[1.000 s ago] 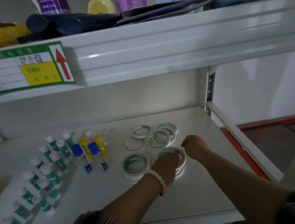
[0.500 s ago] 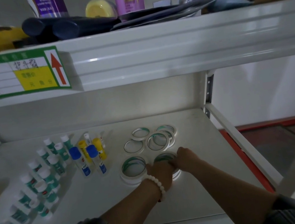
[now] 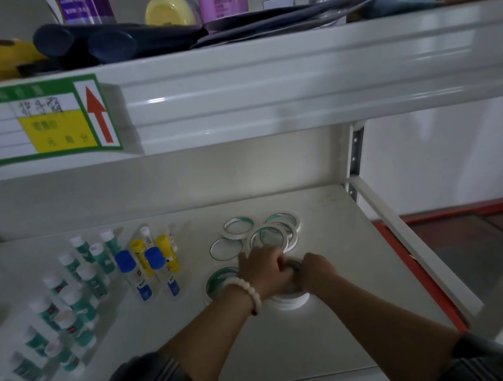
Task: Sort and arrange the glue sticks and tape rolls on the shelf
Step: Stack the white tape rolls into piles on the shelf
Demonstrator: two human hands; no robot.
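Both hands meet over a stack of tape rolls [image 3: 287, 304] on the white shelf [image 3: 298, 348]. The left hand [image 3: 263, 269], a white bead bracelet [image 3: 249, 294] on its wrist, comes in knuckles up with its fingers curled down onto the top roll. The right hand [image 3: 318, 273] is pressed against it from the other side, fingers hooked over the roll's green inner edge. Both are closed round that stack, whose white lower rim shows just below the wrists.

Just beside the left hand, on its outer side, lies a second wide tape roll [image 3: 219, 281], partly hidden by the wrist. Beyond the knuckles, towards the back wall, four thin tape rings [image 3: 238, 226] lie flat in a loose cluster, some overlapping.

Further out past the left hand stand two blue-capped glue sticks [image 3: 129, 273], with yellow glue sticks [image 3: 139, 254] behind them. Well apart on that same side, green-and-white glue sticks [image 3: 79, 298] stand upright in rough rows running towards the shelf's near edge.

Above the hands, a green-bordered label [image 3: 24, 125] with a red arrow sits on the upper shelf's front lip.
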